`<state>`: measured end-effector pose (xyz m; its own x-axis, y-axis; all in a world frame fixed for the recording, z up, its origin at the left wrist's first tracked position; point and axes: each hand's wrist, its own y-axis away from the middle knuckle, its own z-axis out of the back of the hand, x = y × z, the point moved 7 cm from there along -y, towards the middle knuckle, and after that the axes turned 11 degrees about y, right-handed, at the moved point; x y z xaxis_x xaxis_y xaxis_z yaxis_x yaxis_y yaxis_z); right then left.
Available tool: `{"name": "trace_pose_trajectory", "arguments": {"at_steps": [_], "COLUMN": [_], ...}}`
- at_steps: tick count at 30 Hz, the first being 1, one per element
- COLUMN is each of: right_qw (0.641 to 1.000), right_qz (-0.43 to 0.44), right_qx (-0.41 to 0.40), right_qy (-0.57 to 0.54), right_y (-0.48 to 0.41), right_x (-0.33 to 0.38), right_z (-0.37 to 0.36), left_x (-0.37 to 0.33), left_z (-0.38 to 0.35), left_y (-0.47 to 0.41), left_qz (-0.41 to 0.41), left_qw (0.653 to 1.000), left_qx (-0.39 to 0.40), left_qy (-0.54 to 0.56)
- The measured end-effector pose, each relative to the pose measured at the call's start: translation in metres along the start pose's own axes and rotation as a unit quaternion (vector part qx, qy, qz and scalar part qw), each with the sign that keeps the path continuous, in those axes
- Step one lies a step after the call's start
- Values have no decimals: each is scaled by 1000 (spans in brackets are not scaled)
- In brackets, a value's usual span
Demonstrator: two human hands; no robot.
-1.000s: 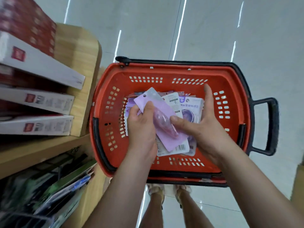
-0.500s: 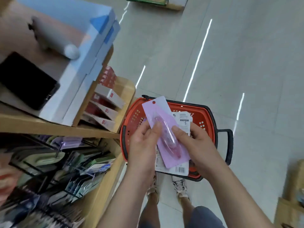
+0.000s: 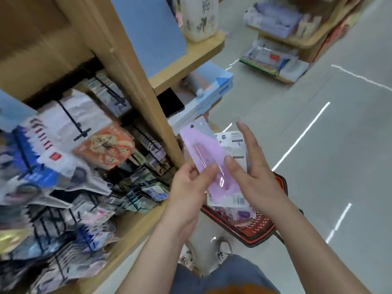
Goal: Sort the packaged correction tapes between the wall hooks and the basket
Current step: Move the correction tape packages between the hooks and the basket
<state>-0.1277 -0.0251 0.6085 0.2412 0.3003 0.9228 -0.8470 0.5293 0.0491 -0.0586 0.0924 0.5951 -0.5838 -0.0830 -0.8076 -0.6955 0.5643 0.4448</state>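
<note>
Tall light-wood shelf unit (image 3: 135, 85) on my left carries black wire wall hooks (image 3: 72, 122) crowded with blurred hanging packs, and the red plastic basket with a black rim (image 3: 261, 228) sits on the grey floor (image 3: 328, 177) under my hands, more packs in it. Above the basket, just beside the shelf upright, is the lilac correction tape pack (image 3: 203, 149), tilted, hang-hole end up, with a white barcode-backed pack (image 3: 235, 143) right behind it. My left hand (image 3: 188, 187) pinches its left edge between thumb and curled fingers; my right hand (image 3: 254, 177) has fingers straight and spread, thumb tip resting on the clear blister.
</note>
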Motion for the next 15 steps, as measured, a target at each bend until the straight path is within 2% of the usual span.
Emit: {"name": "trace_pose_trajectory", "arguments": {"at_steps": [3,10,15], "right_qw": [997,985,970], "right_qz": [23,46,70], "right_qx": [72,156,235], "right_qy": [27,-60,5], "right_y": [4,20,35], "right_x": [24,77,102], "right_z": [-25,-101,-162], "left_x": [-24,-57,-67], "left_z": [22,106,158], "left_y": [19,66,102], "left_qz": [-50,-119,-134], "left_qw": [998,985,977], "left_qx": [-27,-122,-146], "left_qy": [15,36,82]}}
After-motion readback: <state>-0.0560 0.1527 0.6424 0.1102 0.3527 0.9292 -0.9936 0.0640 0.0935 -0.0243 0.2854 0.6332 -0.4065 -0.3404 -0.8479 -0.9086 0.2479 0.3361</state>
